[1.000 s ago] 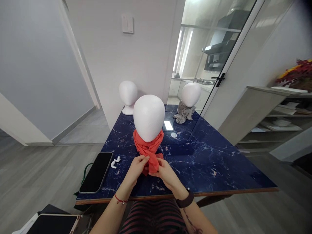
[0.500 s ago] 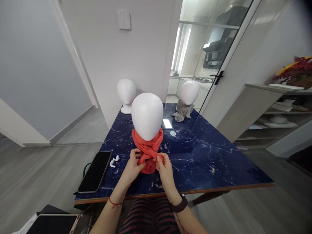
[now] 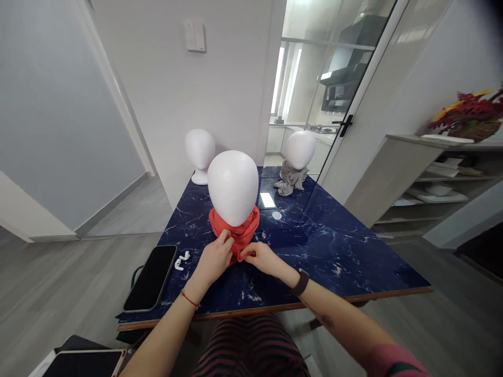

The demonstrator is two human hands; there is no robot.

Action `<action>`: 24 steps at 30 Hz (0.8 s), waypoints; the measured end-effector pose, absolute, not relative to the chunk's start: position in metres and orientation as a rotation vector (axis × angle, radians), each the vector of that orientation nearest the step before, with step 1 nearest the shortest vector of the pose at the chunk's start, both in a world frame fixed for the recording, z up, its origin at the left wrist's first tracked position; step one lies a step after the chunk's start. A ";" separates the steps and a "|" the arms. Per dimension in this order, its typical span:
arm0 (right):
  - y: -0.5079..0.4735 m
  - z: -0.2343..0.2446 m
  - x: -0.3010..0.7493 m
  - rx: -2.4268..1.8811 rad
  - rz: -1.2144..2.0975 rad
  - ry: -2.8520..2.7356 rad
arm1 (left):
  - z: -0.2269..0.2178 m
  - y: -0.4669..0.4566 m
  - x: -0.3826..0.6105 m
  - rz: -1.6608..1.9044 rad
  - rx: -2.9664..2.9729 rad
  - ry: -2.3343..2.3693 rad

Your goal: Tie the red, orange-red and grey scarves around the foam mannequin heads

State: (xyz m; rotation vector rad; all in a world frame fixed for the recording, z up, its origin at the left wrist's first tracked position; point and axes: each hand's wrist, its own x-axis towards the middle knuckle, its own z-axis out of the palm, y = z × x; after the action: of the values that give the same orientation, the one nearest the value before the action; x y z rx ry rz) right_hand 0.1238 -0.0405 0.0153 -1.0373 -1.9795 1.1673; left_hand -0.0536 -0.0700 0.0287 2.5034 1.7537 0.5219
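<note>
Both hands have moved up since a moment ago, the left hand (image 3: 214,259) and right hand (image 3: 262,257) now pinching the red scarf (image 3: 236,233) tucked around the nearest white foam head (image 3: 233,187) on the blue marble table (image 3: 334,251); no readable writing shows.

We are in a home. A glass sliding door (image 3: 334,104) opens onto a kitchen with a range hood (image 3: 341,84). A shelf (image 3: 428,157) carries flowers (image 3: 463,112).
</note>
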 end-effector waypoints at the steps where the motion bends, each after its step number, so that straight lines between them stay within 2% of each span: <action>1: -0.031 0.016 0.125 -1.081 1.215 -1.986 | 0.027 -0.069 -0.054 0.568 2.495 1.744; 5: -0.010 0.004 0.119 -1.140 1.377 -1.865 | 0.018 -0.068 -0.056 0.812 2.415 1.691; 8: -0.008 -0.012 0.111 -1.151 1.317 -1.747 | 0.017 -0.070 -0.056 0.957 2.356 1.647; 14: -0.012 -0.027 0.104 -1.187 1.205 -1.599 | 0.019 -0.073 -0.053 0.909 2.319 1.570; 19: -0.014 -0.012 0.104 -0.995 1.517 -1.303 | 0.014 -0.074 -0.051 0.712 2.299 1.675; 24: -0.020 0.005 0.108 -0.858 1.856 -1.070 | 0.013 -0.073 -0.050 0.791 2.288 1.633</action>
State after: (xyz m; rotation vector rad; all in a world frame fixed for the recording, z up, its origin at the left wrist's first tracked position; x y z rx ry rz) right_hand 0.1081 -0.0202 0.0054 -0.8579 -1.0701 1.8556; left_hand -0.0496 -0.0730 0.0126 2.2879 1.6329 0.7907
